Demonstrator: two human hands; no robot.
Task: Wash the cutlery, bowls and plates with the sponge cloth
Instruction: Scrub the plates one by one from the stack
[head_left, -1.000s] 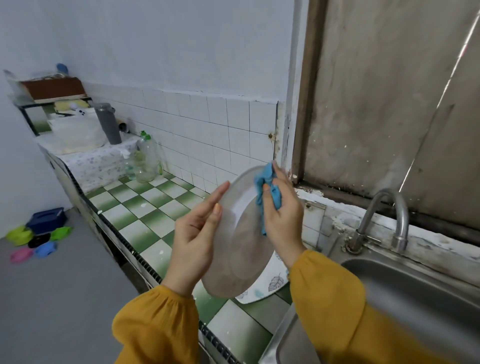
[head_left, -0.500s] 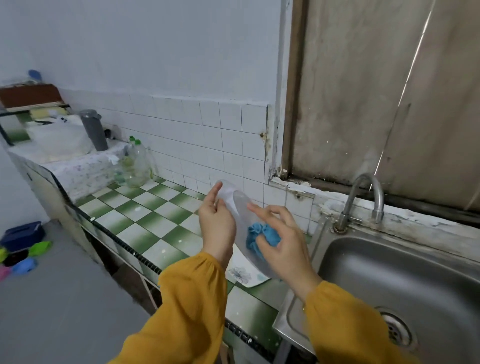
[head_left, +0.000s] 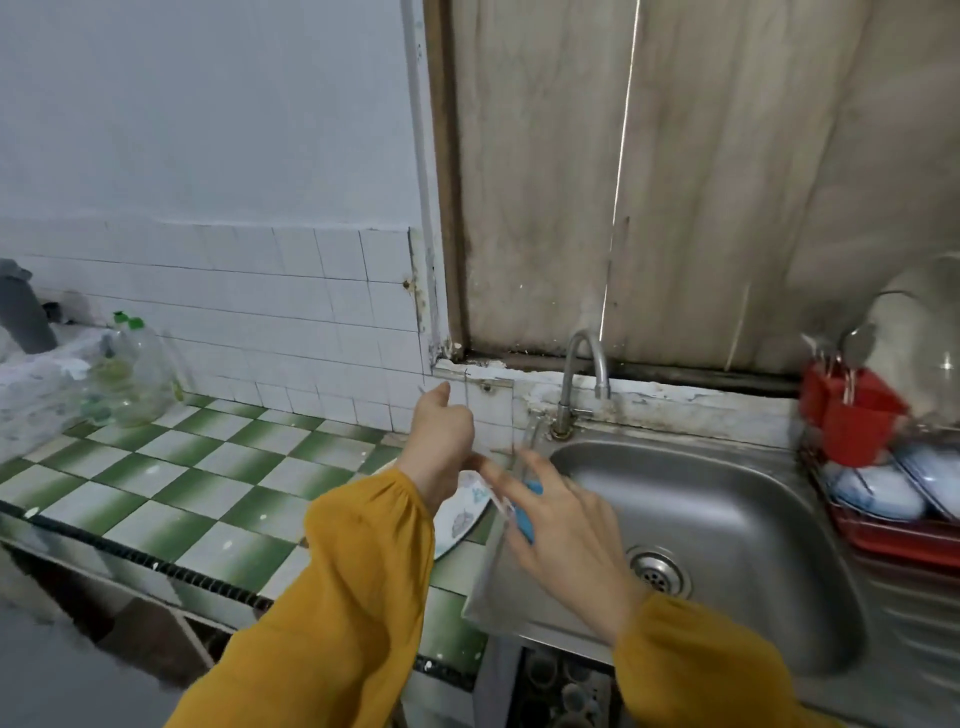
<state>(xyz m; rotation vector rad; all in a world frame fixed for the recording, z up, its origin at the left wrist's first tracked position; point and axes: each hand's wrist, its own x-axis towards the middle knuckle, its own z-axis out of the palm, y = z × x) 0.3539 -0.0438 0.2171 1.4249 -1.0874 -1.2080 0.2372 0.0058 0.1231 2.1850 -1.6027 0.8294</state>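
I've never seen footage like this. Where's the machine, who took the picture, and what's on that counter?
There is no machine here: a person in mustard-yellow sleeves is washing up, and one wide camera worn on their head looks down at their hands. The left hand, fingers curled, appears to hold a pale see-through plate, blurred, at the edge of the steel sink. The right hand presses a blue sponge cloth against it with straight fingers. On the green-and-white tiled counter lies a white flower-patterned plate, with clear green-capped bottles further left. Right of the sink, a red cutlery holder stands above racked plates.
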